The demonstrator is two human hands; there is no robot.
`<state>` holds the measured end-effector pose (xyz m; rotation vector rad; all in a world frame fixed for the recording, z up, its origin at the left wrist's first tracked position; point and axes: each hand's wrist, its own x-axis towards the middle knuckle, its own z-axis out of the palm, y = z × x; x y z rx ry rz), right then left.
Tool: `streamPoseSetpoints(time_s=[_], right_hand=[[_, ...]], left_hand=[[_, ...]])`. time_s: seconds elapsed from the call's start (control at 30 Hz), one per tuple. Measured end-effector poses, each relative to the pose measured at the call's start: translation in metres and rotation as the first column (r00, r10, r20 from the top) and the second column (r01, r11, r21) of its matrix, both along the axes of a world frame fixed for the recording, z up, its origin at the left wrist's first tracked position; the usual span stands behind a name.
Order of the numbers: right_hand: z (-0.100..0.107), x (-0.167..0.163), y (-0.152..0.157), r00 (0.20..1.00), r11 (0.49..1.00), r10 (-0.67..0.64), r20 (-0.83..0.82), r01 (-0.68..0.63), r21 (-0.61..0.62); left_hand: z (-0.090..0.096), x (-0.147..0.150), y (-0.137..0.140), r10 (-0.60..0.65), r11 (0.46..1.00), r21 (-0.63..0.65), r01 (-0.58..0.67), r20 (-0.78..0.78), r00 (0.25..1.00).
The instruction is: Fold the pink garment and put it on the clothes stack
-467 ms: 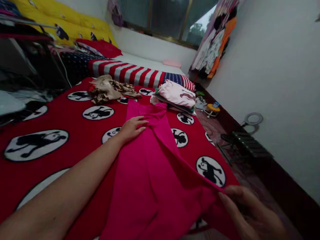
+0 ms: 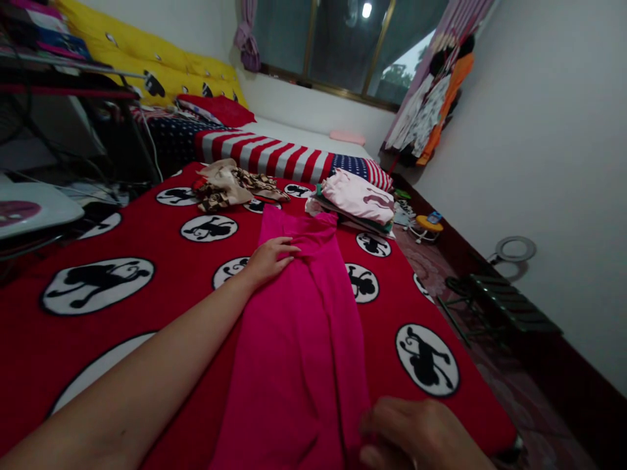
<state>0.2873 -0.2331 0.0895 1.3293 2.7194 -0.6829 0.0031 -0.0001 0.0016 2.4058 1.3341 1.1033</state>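
**Pink garment now folded flat along the bed**

The pink garment (image 2: 298, 339) lies lengthwise in the centre of the frame on the red bedspread (image 2: 147, 248). Half a second earlier its right edge was lifted towards the lower right; now that side is folded over and flat. The left hand (image 2: 269, 260) rests on the garment's upper left edge, fingers released and spread. The right hand (image 2: 424, 434), at the bottom edge, presses the garment's lower end, fingers curled; whether they grip cloth cannot be told. A folded clothes pile (image 2: 360, 196) sits beyond.
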Motion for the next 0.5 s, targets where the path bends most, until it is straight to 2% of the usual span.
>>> streamPoseSetpoints(time_s=[0.13,0.3,0.37,0.5], right_hand=[[-0.002,-0.017,0.023,0.976,0.974,-0.217,0.034,0.214,0.073],[-0.026,-0.031,0.041,0.932,0.961,-0.273,0.239,0.255,0.107],[-0.026,-0.031,0.047,0.938,0.957,-0.284,0.2,0.266,0.112],[-0.014,-0.029,0.052,0.934,0.936,-0.351,-0.071,0.353,0.008]], left_hand=[[0.003,0.004,-0.001,0.055,0.998,-0.018,-0.055,-0.011,0.998],[0.009,0.009,0.0,0.144,0.989,-0.037,-0.145,-0.015,0.989],[0.013,0.011,0.003,0.165,0.985,-0.052,-0.163,0.038,0.986],[0.023,0.011,0.01,0.185,0.978,-0.132,-0.159,0.215,0.959]])
